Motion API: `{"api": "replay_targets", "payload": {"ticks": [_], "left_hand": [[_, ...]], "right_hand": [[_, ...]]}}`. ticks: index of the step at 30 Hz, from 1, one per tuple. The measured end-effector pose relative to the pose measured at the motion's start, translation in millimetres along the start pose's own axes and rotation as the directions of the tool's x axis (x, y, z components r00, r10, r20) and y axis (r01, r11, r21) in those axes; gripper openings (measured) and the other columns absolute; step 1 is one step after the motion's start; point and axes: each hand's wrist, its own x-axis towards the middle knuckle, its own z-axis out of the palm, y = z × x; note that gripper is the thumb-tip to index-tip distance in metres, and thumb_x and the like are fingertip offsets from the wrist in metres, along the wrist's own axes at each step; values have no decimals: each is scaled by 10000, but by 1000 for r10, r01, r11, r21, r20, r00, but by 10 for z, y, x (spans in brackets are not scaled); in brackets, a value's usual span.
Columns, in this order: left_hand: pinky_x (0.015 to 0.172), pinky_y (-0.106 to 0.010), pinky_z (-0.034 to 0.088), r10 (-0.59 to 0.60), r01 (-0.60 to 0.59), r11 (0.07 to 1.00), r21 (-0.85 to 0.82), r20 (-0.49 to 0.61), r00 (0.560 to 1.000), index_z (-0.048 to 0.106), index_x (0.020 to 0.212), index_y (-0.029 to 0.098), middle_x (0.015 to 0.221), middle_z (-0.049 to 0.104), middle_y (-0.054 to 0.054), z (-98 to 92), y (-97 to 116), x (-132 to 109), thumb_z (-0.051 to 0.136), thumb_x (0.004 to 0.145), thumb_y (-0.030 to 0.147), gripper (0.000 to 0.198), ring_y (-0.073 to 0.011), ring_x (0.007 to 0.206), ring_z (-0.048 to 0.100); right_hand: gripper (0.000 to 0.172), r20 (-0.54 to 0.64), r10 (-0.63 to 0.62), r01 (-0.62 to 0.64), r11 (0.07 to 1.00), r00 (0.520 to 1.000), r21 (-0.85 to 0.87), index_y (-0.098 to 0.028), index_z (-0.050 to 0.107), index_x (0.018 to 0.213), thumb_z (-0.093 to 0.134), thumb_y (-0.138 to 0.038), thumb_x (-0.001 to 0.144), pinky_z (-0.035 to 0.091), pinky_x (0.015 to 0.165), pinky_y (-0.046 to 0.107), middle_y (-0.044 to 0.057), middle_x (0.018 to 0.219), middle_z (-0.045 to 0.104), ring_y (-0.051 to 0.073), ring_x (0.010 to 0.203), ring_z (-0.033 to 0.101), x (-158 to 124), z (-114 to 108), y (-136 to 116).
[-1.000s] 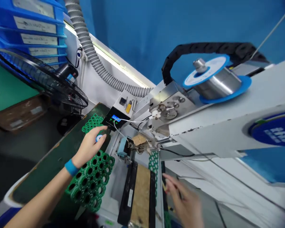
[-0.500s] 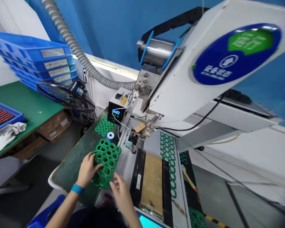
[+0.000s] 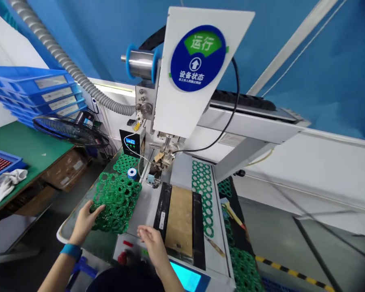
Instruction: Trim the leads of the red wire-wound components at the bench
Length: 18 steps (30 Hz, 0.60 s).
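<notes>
showing the left hand (image 3: 85,219), fingers curled on the edge of the green ring panel (image 3: 117,198); right hand (image 3: 150,243) spread, empty. panel probably light, thin, brittle; best gripped at edges.

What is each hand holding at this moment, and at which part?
The left hand grips the green ring panel at its near left edge. The right hand holds nothing; it hovers open above the machine's front panel.
</notes>
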Motion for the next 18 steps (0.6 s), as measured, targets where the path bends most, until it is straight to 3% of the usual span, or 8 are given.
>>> {"api": "replay_targets", "payload": {"ticks": [4,7,10,12,14,16,18], "left_hand": [[549,-292,424,4,-4,999,38,1,1000,489,742,193,655,571,-12,97,34,118,484,705,575,384,-217,632,564],[593,-307,433,26,-25,998,64,-15,1000,478,751,202,712,581,-33,-15,52,159,503,686,558,362,-237,703,569],[530,-290,411,38,-37,998,41,-18,999,432,717,222,593,506,18,-162,177,48,452,739,559,338,-198,583,522],[549,-286,442,63,-58,995,-79,64,996,432,724,222,610,525,22,-146,363,-118,434,768,556,337,-188,593,537],[607,-302,495,78,-32,977,-211,215,973,464,763,208,681,592,-7,13,614,-335,457,763,543,335,-209,675,591],[764,-345,523,74,15,958,-286,298,952,498,945,181,942,655,-74,286,880,-566,477,761,471,344,-246,889,620],[960,-361,446,245,-97,931,-352,404,881,431,1167,174,1200,581,-100,595,1113,-767,449,807,342,397,-231,1126,532]], "right_hand": [[534,12,28,-28,998,1000,57,-121,683,848,610,-615,659,468,598,291,92,762,691,211,710,633,8,-12,60],[524,0,27,-27,995,1000,93,-119,677,796,618,-618,648,461,584,285,75,709,672,194,660,616,-25,-41,37],[503,-40,14,-9,992,999,123,-131,667,823,596,-608,683,476,644,294,74,745,667,204,724,621,-73,-66,-89],[500,-79,-7,19,988,997,156,-147,637,961,579,-581,719,483,732,304,92,889,670,219,856,622,-90,-97,-210],[569,-114,-26,50,977,993,208,-189,523,1185,577,-544,745,475,821,317,104,1104,625,227,998,594,-74,-177,-311],[690,-212,-14,57,978,977,199,-232,367,1328,590,-522,742,467,866,323,101,1251,552,232,1093,556,-17,-343,-348],[744,-372,-13,45,996,928,77,-227,328,1353,598,-523,725,482,851,322,101,1264,550,240,1105,554,75,-602,-313]]}}
